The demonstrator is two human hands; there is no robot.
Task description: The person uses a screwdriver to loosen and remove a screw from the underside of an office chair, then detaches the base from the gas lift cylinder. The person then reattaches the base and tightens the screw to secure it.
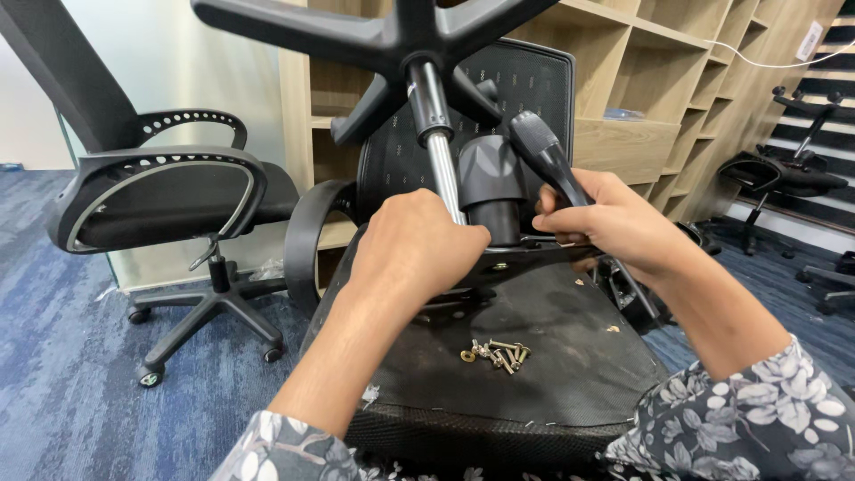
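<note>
In the head view, just below the camera, I see an office chair turned upside down, with the underside of its seat (534, 356) facing up. My left hand (414, 249) is closed around the bottom of the chrome gas cylinder (443, 169), where it meets the black mechanism plate (525, 256) on the seat. My right hand (614, 223) is clamped on the black lever handle (548, 156), which points up and to the left from the plate. Between the two hands stands a black plastic cover (490, 178), just beside the cylinder. The five-star base (392, 36) sits at the top of the cylinder, high in the picture.

On the seat underside, near me, lies a small pile of screws and washers (497, 354), well apart from both hands.

To the left, a second black chair (169, 196) stands upright on the blue carpet (62, 356). Behind are wooden shelves (659, 80). Far to the right another chair (793, 169) is visible. Both my sleeves (766, 419) have a floral pattern.
</note>
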